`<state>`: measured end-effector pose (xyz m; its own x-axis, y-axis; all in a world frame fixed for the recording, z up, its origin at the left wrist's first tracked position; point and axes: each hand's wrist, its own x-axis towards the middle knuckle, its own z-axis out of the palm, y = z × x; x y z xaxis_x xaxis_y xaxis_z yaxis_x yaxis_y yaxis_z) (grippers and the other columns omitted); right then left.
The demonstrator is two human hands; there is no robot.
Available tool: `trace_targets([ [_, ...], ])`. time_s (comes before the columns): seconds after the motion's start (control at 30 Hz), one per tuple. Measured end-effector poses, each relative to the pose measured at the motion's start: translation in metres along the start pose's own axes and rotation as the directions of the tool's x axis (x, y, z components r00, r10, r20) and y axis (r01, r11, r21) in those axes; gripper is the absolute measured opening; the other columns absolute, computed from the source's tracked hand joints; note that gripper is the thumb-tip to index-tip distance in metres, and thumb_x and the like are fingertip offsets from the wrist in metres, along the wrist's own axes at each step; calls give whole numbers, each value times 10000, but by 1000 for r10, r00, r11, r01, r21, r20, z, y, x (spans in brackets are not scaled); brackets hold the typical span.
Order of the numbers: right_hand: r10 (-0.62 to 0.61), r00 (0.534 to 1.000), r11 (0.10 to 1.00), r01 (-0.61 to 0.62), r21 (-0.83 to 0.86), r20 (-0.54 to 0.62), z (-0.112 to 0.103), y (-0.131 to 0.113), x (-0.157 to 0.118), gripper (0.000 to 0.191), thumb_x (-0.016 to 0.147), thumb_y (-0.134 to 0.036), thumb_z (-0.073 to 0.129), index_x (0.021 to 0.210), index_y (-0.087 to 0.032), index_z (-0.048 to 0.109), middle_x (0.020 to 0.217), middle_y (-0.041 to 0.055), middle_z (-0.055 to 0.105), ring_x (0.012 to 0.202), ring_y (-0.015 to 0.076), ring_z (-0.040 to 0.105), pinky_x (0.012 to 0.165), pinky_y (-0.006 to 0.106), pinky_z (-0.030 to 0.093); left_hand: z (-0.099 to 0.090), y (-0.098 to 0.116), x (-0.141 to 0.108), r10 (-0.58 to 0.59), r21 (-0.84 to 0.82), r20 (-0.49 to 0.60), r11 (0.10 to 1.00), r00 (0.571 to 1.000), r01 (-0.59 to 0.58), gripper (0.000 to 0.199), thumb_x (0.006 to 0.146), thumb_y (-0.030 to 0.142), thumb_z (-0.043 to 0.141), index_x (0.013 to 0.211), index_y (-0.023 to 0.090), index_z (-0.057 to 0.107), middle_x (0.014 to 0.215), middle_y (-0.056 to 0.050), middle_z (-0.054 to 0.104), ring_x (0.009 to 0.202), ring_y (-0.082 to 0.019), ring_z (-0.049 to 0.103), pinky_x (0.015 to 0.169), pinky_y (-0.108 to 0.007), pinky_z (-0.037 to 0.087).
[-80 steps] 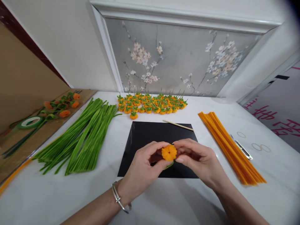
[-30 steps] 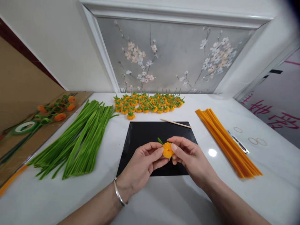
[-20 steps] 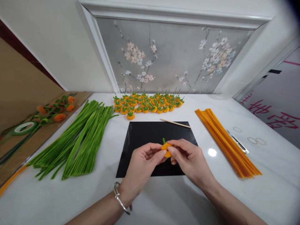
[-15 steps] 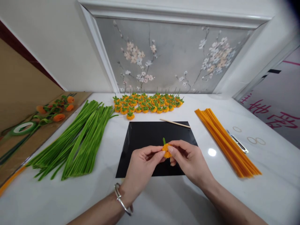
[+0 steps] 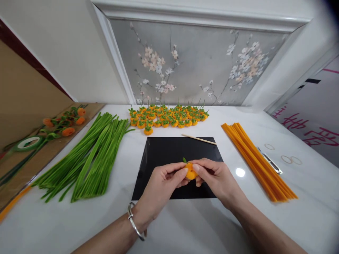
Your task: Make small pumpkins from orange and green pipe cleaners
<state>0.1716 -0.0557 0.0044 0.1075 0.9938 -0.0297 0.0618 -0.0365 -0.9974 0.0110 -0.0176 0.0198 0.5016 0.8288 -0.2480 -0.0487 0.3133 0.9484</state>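
Observation:
A small orange pipe-cleaner pumpkin (image 5: 191, 172) is pinched between both hands above a black mat (image 5: 169, 150). My left hand (image 5: 166, 178) grips its left side with thumb and forefinger. On the other side, my right hand (image 5: 213, 176) presses it with the thumb and fingers. A short green tip pokes out behind the pumpkin; the rest of that green piece is hidden. Across the mat's far right corner lies a thin wooden stick (image 5: 198, 139).
Many finished orange pumpkins with green tops (image 5: 169, 117) stand along the back wall. Green pipe cleaners (image 5: 92, 158) lie at left, orange ones (image 5: 256, 160) at right beside tweezers (image 5: 271, 162) and rubber bands (image 5: 286, 159). Green tape (image 5: 29, 143) sits on cardboard at far left.
The pumpkin has tilted in my fingers, showing more of its orange face and less of the green piece. Both hands stay over the mat; the whole view has shifted slightly.

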Motion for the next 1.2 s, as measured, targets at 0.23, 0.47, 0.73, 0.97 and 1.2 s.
trace_targets([
  [0.23,82,997,987,-81,135,2,-3,-4,1,499,795,-537,621,1103,-147,665,694,29,661,622,146,641,643,321,587,-8,-2,3,64,-13,19,998,998,-63,352,764,238,717,1114,221,675,986,-21,681,839,-135,645,805,-261,548],
  [0.47,-160,987,981,156,-113,-27,-1,2,-1,312,776,-304,685,1080,-237,661,998,54,667,825,179,647,743,321,568,-6,0,2,71,-36,-12,997,997,-71,402,769,252,708,1163,199,647,1068,-49,677,946,-184,645,901,-330,524],
  [0.73,-446,895,774,392,-498,11,6,7,-4,258,858,-197,548,1085,-241,661,1044,76,640,889,199,641,796,328,565,-6,2,4,110,107,-21,988,994,-107,211,786,275,668,947,137,672,883,-54,697,782,-160,659,761,-286,564],
  [0.97,-533,839,672,498,-548,108,13,14,-7,346,918,-170,446,1202,-268,618,1082,82,620,958,190,635,842,310,570,-11,-11,6,154,250,-79,960,985,-130,297,774,181,611,1068,153,640,928,-74,723,811,-210,697,769,-323,577],
  [1.2,-522,841,679,511,-527,142,14,18,-7,372,916,-140,426,1224,-246,605,1118,90,603,985,186,631,865,303,563,-10,-12,2,149,292,-5,946,989,-141,281,847,216,518,1049,178,709,856,-29,719,804,-200,685,762,-309,582],
])
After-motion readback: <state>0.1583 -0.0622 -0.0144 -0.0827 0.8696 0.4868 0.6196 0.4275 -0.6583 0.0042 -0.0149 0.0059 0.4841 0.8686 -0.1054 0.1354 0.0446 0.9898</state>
